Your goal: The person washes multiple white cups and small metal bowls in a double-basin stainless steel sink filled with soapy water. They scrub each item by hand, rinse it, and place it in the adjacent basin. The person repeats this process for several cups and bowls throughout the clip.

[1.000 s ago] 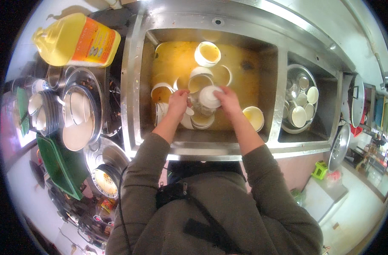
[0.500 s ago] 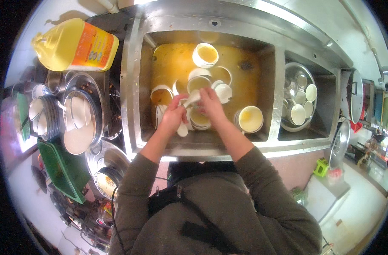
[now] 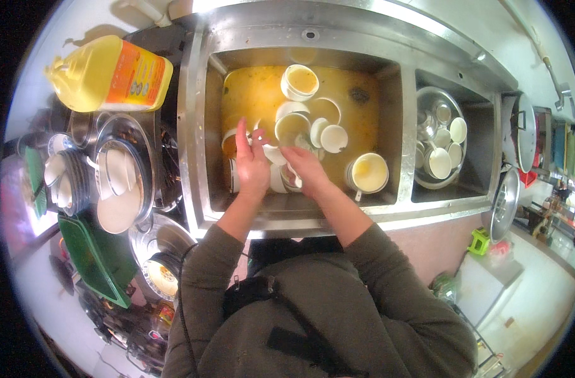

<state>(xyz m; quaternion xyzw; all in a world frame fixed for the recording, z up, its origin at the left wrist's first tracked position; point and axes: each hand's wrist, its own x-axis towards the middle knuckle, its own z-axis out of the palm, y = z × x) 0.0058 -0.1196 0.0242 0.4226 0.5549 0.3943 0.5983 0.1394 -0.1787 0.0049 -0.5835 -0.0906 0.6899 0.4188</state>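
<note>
Over the large sink (image 3: 390, 126), both my hands are close together above white bowls in murky yellow water. My left hand (image 3: 253, 167) has its fingers stretched upward and apart beside a white spoon (image 3: 274, 155). My right hand (image 3: 306, 169) is closed round the spoon, and a white handle-like piece shows under its palm. Under and behind my hands lie a white bowl (image 3: 292, 128) and smaller white cups (image 3: 333, 138). A stack of bowls (image 3: 300, 82) stands farther back. At the right is another bowl stack (image 3: 369, 173), with a handle-like piece at its near side.
The smaller right basin holds a metal bowl (image 3: 440, 179) of white dishes. At left stand a yellow jug (image 3: 89, 72), stacked plates (image 3: 78, 179) and a metal tray of dishes (image 3: 150, 135). A green bin (image 3: 98, 264) is lower left; a metal lid (image 3: 504, 205) leans at right.
My left hand's fingers have straightened and spread upward. My right hand has moved slightly nearer my body. The spoon has dropped lower between my hands, and the view has shifted slightly.
</note>
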